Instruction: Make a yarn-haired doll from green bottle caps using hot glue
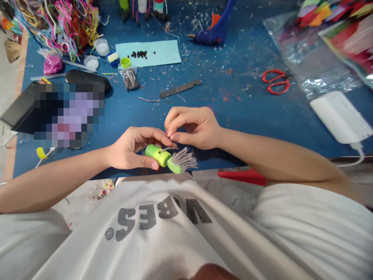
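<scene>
My left hand (136,147) is closed around a small green and yellow figure (159,155), its thumb along the near side. Grey yarn strands fan out from the figure's right end like hair, beside a rounded light green part. Just above it, my right hand (194,126) is closed in a pinch, thumb and fingertips meeting close to the left index fingertip. Whatever lies between those fingertips is too small to make out. A thin grey strand runs along the figure's upper side below the pinch.
Beyond the hands lie a metal blade (180,89), a light blue card (163,52) with small dark beads, and a blue glue gun (214,35). Red-handled scissors (276,81) and a white power bank (340,116) are at right. Tangled yarn (64,27) fills the back left.
</scene>
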`<control>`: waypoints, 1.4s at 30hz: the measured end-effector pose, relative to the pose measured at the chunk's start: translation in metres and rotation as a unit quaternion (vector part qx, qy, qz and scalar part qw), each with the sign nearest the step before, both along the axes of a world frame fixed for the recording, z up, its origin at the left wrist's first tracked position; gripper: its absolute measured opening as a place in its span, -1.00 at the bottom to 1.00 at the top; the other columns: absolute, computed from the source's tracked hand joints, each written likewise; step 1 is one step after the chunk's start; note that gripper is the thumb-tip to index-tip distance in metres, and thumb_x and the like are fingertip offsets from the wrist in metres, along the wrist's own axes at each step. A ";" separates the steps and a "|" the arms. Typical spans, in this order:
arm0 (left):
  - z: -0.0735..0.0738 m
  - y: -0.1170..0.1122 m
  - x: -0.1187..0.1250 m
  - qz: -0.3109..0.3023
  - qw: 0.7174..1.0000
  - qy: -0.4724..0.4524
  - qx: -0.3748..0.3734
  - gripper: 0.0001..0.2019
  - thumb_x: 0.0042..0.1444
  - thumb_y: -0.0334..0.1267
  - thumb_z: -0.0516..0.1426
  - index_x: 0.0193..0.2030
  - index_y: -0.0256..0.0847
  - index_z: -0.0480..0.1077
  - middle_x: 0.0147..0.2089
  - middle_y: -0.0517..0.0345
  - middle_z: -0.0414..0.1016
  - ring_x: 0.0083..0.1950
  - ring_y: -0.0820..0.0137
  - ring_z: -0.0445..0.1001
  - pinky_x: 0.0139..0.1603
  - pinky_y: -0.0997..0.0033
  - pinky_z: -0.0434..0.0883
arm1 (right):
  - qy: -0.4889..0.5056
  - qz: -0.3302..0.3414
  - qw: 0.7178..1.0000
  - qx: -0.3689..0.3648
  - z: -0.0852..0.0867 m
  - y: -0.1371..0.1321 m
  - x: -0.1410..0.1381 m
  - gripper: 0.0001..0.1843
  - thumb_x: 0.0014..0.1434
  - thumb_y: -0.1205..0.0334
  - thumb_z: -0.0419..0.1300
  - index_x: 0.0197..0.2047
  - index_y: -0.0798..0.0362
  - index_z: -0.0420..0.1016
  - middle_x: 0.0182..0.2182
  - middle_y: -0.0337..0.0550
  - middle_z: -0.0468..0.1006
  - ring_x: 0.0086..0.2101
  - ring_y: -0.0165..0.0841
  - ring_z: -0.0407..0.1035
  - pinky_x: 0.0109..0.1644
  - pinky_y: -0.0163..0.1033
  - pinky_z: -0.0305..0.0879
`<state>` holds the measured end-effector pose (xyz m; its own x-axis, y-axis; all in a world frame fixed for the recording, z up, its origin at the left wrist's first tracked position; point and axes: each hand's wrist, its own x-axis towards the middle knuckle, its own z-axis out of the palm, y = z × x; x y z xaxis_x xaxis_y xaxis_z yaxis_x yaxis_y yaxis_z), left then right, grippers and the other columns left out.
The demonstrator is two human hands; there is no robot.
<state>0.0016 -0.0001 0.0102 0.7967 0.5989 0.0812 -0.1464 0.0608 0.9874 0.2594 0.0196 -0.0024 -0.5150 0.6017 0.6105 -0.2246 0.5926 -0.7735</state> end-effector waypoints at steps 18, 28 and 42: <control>0.002 0.017 0.003 0.040 0.997 -0.014 -0.058 -0.34 -0.02 -0.07 0.67 0.03 -0.18 0.42 -0.11 0.03 0.69 -0.25 0.35 0.72 -0.23 0.42 0.65 | -0.135 -0.039 0.956 0.256 0.045 0.005 0.037 -0.95 0.56 0.19 0.36 -0.04 -0.09 0.67 -0.18 -0.33 0.77 -0.22 -0.44 0.70 -0.02 -0.22 0.63; -0.005 0.018 0.002 0.014 0.997 -0.064 -0.043 -0.39 0.06 -0.33 0.60 0.14 -0.11 0.43 -0.02 0.06 0.72 -0.16 0.40 0.72 -0.14 0.47 0.67 | -0.171 -0.073 0.942 0.278 0.059 -0.019 0.034 -0.92 0.55 0.42 0.32 -0.06 0.10 0.61 -0.17 -0.19 0.76 -0.10 -0.34 0.72 0.06 -0.16 0.60; -0.006 0.020 0.002 0.014 0.995 -0.079 -0.053 -0.33 -0.03 -0.57 0.58 0.15 -0.20 0.43 -0.01 0.06 0.75 -0.15 0.40 0.73 -0.15 0.45 0.68 | -0.176 -0.071 0.926 0.326 0.055 -0.010 0.033 -0.84 0.60 0.36 0.23 -0.08 0.03 0.62 -0.21 -0.21 0.77 -0.23 -0.31 0.71 -0.16 -0.12 0.50</control>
